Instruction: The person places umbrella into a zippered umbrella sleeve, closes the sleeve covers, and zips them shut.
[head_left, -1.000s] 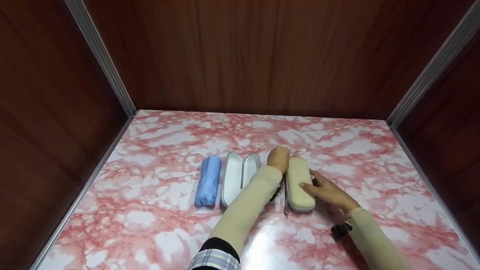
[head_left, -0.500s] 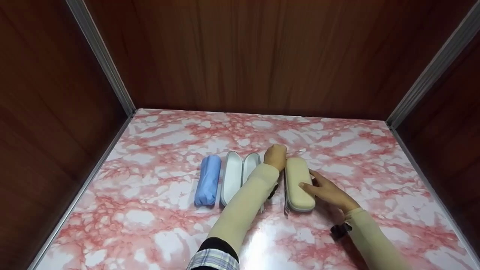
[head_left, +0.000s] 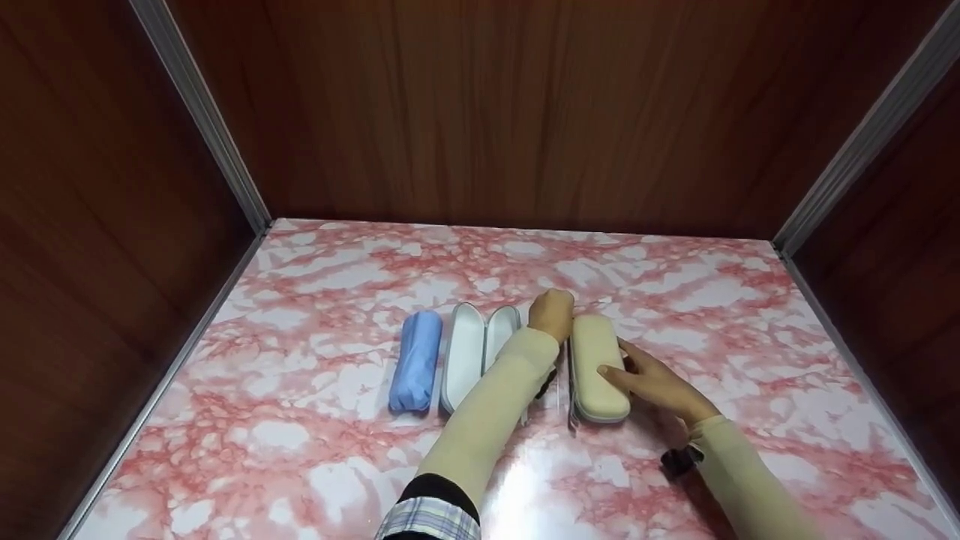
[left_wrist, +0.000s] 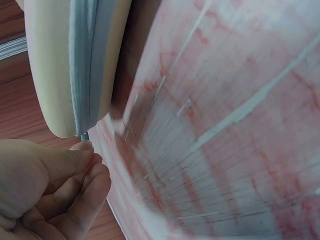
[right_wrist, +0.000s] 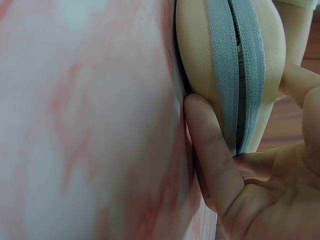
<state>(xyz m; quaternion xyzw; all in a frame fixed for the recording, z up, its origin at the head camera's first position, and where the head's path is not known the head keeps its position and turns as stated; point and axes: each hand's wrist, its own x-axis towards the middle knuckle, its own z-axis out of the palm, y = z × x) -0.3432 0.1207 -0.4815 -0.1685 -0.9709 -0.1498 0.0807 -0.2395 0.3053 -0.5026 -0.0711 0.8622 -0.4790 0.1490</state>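
Work looks approx. halfway to me: in the R wrist view the zip [right_wrist: 227, 65] of the cream case [head_left: 598, 367] is parted along one stretch, but the lid is down; some of the zip is prob. left to run, which way I cannot tell. On the near part, the R hand [head_left: 658, 381] holds this case on the table [head_left: 300, 480], thumb on top & fingers against its R side, parted about as wide as the case is thick, w/ the zip b/w them. To the L, apart from it, lie a white case [head_left: 465, 352], open & partly covered by the L sleeve [head_left: 487, 420], and a blue bundle [head_left: 417, 360]. At the far end, the L hand [head_left: 551, 313] pinches the zip pull [left_wrist: 84, 136], thumb closed against bent fingers, tips just beyond the case end; the head view hides them. Behind is the brown wall [head_left: 480, 112].
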